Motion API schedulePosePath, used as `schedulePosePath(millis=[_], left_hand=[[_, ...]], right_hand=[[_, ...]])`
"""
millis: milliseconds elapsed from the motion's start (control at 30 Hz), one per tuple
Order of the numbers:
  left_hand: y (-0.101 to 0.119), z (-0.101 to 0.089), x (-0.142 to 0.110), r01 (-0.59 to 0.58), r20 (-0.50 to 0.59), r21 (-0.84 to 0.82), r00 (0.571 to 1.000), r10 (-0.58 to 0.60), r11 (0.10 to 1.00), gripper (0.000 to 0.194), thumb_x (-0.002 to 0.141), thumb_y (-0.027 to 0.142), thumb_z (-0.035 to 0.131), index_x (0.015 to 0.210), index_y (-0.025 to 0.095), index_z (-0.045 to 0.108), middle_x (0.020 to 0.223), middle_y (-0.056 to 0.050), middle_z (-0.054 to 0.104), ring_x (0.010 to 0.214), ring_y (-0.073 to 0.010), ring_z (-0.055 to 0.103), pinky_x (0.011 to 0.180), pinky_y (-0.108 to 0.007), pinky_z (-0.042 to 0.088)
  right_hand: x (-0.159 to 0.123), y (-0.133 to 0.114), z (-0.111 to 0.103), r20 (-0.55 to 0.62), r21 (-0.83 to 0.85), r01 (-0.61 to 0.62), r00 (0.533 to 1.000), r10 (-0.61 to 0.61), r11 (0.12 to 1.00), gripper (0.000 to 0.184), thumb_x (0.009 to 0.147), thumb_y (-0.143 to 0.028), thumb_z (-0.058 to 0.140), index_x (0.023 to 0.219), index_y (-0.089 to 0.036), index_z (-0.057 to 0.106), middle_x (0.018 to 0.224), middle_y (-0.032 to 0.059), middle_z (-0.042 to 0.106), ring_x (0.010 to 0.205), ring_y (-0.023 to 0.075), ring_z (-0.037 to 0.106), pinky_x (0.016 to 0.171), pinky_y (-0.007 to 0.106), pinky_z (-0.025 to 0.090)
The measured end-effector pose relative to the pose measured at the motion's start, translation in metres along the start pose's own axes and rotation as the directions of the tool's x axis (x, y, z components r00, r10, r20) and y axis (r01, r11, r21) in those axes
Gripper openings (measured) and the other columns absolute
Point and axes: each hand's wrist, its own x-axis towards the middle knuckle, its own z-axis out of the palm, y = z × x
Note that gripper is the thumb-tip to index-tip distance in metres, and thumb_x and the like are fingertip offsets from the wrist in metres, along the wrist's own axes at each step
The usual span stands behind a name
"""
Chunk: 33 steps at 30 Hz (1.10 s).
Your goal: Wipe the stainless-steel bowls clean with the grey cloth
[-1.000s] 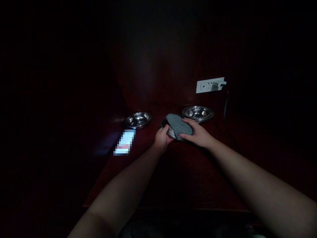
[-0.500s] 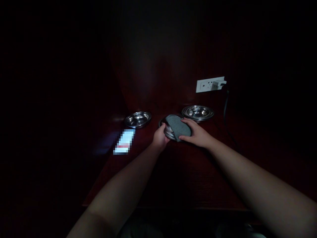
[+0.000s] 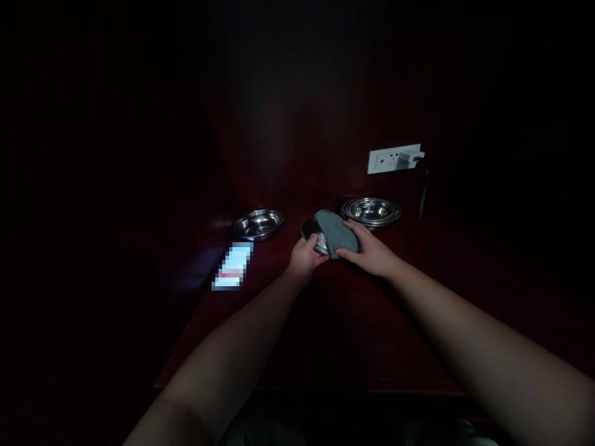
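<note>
In the middle of the view, my left hand [image 3: 304, 257] grips the near left rim of a shiny metal bowl [image 3: 320, 242], thumb on top and fingers beneath. A grey-green cloth [image 3: 338, 233] covers the right side of that bowl. My right hand [image 3: 365, 248] is closed round the cloth, pressing it over the bowl's right edge. The cloth hides most of the bowl's right half. Just beyond my right hand stands a stack of metal bowls [image 3: 372, 211]. Another metal bowl [image 3: 259, 224] rests to the left.
A lit, pixelated phone-like screen [image 3: 233, 266] lies near the table's left edge. On the back wall is a white socket plate [image 3: 394, 159] with a plug in it, and a dark cable [image 3: 424, 198] hangs down to the dark red table [image 3: 353, 347]. The surroundings are very dark.
My left hand has shifted slightly right and up along the rim, its thumb now further over the bowl. The held bowl and cloth have tilted a little. The other bowls have stayed put.
</note>
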Motion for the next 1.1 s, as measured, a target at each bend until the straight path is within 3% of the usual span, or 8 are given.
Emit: schedulePosePath(millis=[100,267,500,733,900,1100], left_hand=[[0.0,0.001,0.003,-0.037,-0.063,-0.065,0.997,0.033,0.997,0.012,0.09,0.025,0.047,0.093,0.016,0.056,0.078,-0.004,0.066,0.062,-0.0119,0.062,0.063,-0.027,0.052],[0.003,0.001,0.009,-0.119,-0.148,-0.191,0.985,0.091,0.974,0.018,0.09,0.023,0.045,0.099,0.015,0.059,0.093,-0.009,0.069,0.086,-0.0184,0.067,0.087,-0.039,0.051],[0.002,-0.002,0.012,-0.114,-0.194,-0.232,0.979,0.069,0.966,0.021,0.088,0.023,0.046,0.098,0.012,0.061,0.098,-0.01,0.069,0.087,-0.0206,0.067,0.088,-0.041,0.051],[0.004,0.0,0.001,0.046,-0.01,-0.178,0.999,-0.048,0.983,0.03,0.071,0.008,0.048,0.099,0.011,0.058,0.086,-0.009,0.069,0.083,-0.0211,0.067,0.081,-0.04,0.054],[0.0,0.001,-0.004,0.022,0.06,-0.004,0.998,-0.022,1.0,0.019,0.079,0.014,0.054,0.098,0.014,0.057,0.081,-0.006,0.068,0.069,-0.0156,0.066,0.07,-0.033,0.055],[-0.002,0.001,-0.002,0.017,0.025,0.019,1.0,-0.017,1.0,0.019,0.085,0.028,0.058,0.099,0.015,0.057,0.087,-0.008,0.068,0.07,-0.0157,0.066,0.071,-0.034,0.055]], right_hand=[[0.0,0.001,0.001,0.011,0.005,0.019,1.0,-0.019,1.0,0.078,0.074,-0.051,0.065,0.138,-0.015,0.039,0.147,0.0195,0.034,0.137,0.0309,0.032,0.113,0.049,0.028],[-0.001,0.002,0.001,0.064,0.023,0.071,0.995,-0.072,0.997,0.081,0.073,-0.052,0.066,0.138,-0.015,0.038,0.148,0.0203,0.033,0.138,0.031,0.031,0.112,0.05,0.028],[-0.001,0.002,0.0,0.083,0.022,0.082,0.993,-0.083,0.996,0.084,0.07,-0.051,0.069,0.138,-0.014,0.038,0.147,0.0209,0.032,0.138,0.0314,0.031,0.113,0.049,0.028],[0.0,0.004,0.001,0.038,0.029,0.033,0.999,-0.034,0.999,0.081,0.072,-0.051,0.067,0.138,-0.015,0.038,0.146,0.0195,0.034,0.138,0.0307,0.032,0.113,0.049,0.028],[0.0,0.007,0.003,-0.019,0.027,-0.02,1.0,0.02,0.999,0.078,0.073,-0.053,0.065,0.138,-0.019,0.039,0.145,0.0163,0.037,0.135,0.0318,0.036,0.111,0.051,0.029],[-0.001,0.006,0.002,-0.02,0.019,-0.013,1.0,0.013,1.0,0.077,0.073,-0.052,0.065,0.138,-0.019,0.039,0.144,0.0161,0.037,0.134,0.0322,0.037,0.111,0.051,0.03]])
